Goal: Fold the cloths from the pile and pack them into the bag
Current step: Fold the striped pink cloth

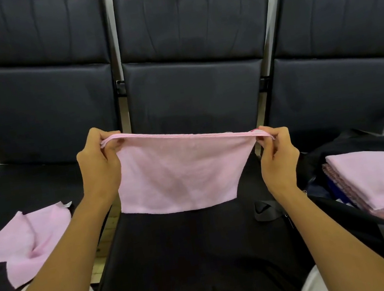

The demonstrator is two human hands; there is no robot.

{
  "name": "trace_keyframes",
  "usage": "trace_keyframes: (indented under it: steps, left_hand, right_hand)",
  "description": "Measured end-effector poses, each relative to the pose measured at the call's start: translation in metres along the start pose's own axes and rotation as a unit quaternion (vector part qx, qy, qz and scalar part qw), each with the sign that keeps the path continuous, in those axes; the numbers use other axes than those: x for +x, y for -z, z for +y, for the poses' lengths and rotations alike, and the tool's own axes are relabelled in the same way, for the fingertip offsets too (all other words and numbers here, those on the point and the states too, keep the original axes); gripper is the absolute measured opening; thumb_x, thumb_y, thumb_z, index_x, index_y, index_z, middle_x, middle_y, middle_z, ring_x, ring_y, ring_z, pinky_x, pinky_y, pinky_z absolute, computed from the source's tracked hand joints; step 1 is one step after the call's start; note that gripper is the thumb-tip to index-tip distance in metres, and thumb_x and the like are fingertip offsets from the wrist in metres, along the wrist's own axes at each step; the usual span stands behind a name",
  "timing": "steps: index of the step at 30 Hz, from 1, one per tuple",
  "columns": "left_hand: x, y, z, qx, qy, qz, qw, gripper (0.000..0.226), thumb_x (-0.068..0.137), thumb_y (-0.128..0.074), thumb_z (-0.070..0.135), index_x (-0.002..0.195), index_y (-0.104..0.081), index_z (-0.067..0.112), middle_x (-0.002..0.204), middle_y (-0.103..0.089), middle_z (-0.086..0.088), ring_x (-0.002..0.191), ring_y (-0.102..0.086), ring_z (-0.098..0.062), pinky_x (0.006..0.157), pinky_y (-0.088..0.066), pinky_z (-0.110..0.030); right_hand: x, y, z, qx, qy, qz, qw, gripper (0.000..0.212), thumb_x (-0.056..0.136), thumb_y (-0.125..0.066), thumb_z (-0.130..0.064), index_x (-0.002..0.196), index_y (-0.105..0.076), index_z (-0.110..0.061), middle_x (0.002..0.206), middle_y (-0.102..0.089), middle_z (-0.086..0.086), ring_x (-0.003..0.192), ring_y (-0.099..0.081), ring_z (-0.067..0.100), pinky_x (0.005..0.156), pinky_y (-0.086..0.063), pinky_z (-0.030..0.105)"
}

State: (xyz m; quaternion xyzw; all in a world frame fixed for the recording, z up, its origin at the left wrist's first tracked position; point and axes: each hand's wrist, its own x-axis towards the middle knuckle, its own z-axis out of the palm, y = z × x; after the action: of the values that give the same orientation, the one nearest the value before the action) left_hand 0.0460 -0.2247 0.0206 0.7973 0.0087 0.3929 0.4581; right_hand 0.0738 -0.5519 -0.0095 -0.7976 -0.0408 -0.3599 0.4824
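A pink cloth [180,172], doubled over, hangs in the air above the middle seat. My left hand [99,164] pinches its upper left corner and my right hand [278,155] pinches its upper right corner, stretching the top edge taut between them. On the left seat lies a crumpled pink cloth [26,244]. To the right, a stack of folded pink cloths [376,182] lies inside the open black bag [359,140] on the right seat.
Three black padded seats stand in a row, the middle seat [197,256] right below the hanging cloth. A black strap [266,210] of the bag lies on the middle seat's right side. Grey armrests stick out at both far ends.
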Motion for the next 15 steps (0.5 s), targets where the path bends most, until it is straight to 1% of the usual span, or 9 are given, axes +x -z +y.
trace_keyframes:
  steps: [1,2,4,5,8,10,11,13,15]
  left_hand:
    - [-0.0008,-0.0015,-0.0006,-0.005,0.009,0.003,1.000,0.007,0.099,-0.049,0.006,0.097,-0.055,0.010,0.097,-0.067,-0.005,0.085,-0.066,-0.016,0.071,-0.058,-0.027]
    - [-0.0014,-0.0028,-0.0002,-0.015,0.020,0.005,1.000,0.010,0.099,-0.048,0.004,0.095,-0.054,0.011,0.090,-0.065,-0.001,0.080,-0.067,-0.014,0.066,-0.060,-0.030]
    - [-0.0025,-0.0048,0.0019,-0.033,0.038,0.011,0.999,0.013,0.099,-0.046,0.002,0.093,-0.052,0.011,0.084,-0.061,0.007,0.070,-0.068,-0.009,0.055,-0.057,-0.022]
    - [-0.0025,-0.0055,0.0036,-0.037,0.040,0.016,0.998,0.013,0.099,-0.046,0.002,0.093,-0.053,0.011,0.082,-0.061,0.008,0.066,-0.068,-0.008,0.052,-0.056,-0.020]
    - [-0.0009,-0.0067,0.0036,-0.030,0.041,0.032,0.998,0.012,0.098,-0.049,0.004,0.092,-0.058,0.011,0.079,-0.062,0.004,0.064,-0.068,-0.014,0.058,-0.058,-0.026]
    - [-0.0003,-0.0076,0.0006,-0.026,0.052,0.042,0.997,0.015,0.096,-0.050,0.002,0.091,-0.060,0.011,0.079,-0.062,0.000,0.067,-0.068,-0.018,0.062,-0.059,-0.032]
    - [-0.0004,-0.0080,-0.0002,-0.022,0.059,0.046,0.997,0.015,0.096,-0.051,0.001,0.090,-0.061,0.011,0.079,-0.063,-0.003,0.068,-0.068,-0.020,0.064,-0.059,-0.034]
    - [-0.0005,-0.0083,-0.0015,-0.011,0.062,0.047,0.997,0.017,0.095,-0.050,0.001,0.091,-0.062,0.012,0.079,-0.065,-0.008,0.070,-0.068,-0.023,0.069,-0.059,-0.036]
    - [-0.0005,-0.0083,-0.0032,0.001,0.057,0.045,0.997,0.018,0.095,-0.050,0.000,0.093,-0.063,0.012,0.083,-0.067,-0.010,0.075,-0.068,-0.024,0.074,-0.058,-0.035]
  right_hand:
    - [0.0001,-0.0013,-0.0005,0.001,-0.003,-0.002,1.000,0.015,0.104,-0.047,-0.012,0.115,-0.058,-0.014,0.101,-0.064,-0.015,0.092,-0.067,0.005,0.084,-0.056,0.022]
    - [0.0000,-0.0027,-0.0013,0.005,-0.006,-0.005,1.000,0.015,0.104,-0.048,-0.012,0.115,-0.058,-0.014,0.099,-0.065,-0.013,0.092,-0.067,0.004,0.085,-0.057,0.023]
    - [-0.0004,-0.0059,-0.0016,0.012,-0.006,-0.002,1.000,0.016,0.104,-0.048,-0.010,0.114,-0.060,-0.013,0.096,-0.063,-0.017,0.092,-0.067,-0.001,0.085,-0.056,0.018]
    - [-0.0005,-0.0067,-0.0015,0.009,0.000,0.003,1.000,0.016,0.103,-0.049,-0.009,0.113,-0.060,-0.014,0.095,-0.062,-0.020,0.090,-0.066,-0.003,0.083,-0.054,0.015]
    - [0.0008,-0.0060,-0.0001,-0.003,0.000,0.013,1.000,0.018,0.103,-0.049,-0.008,0.108,-0.061,-0.021,0.093,-0.062,-0.015,0.087,-0.064,0.000,0.080,-0.053,0.013]
    - [0.0012,-0.0057,-0.0008,-0.002,-0.004,0.017,1.000,0.021,0.102,-0.049,-0.006,0.104,-0.060,-0.025,0.092,-0.063,-0.012,0.085,-0.062,-0.002,0.078,-0.050,0.011]
    - [0.0012,-0.0058,-0.0017,-0.004,-0.001,0.020,1.000,0.022,0.101,-0.049,-0.006,0.103,-0.059,-0.026,0.091,-0.062,-0.014,0.084,-0.061,-0.004,0.077,-0.048,0.008]
    - [0.0013,-0.0064,-0.0023,-0.010,0.005,0.027,1.000,0.022,0.101,-0.050,-0.006,0.103,-0.058,-0.027,0.091,-0.061,-0.018,0.083,-0.059,-0.007,0.076,-0.046,0.006]
    - [0.0007,-0.0074,-0.0005,-0.013,0.003,0.030,0.999,0.019,0.101,-0.051,-0.008,0.106,-0.061,-0.024,0.094,-0.063,-0.013,0.085,-0.059,-0.005,0.079,-0.048,0.008]
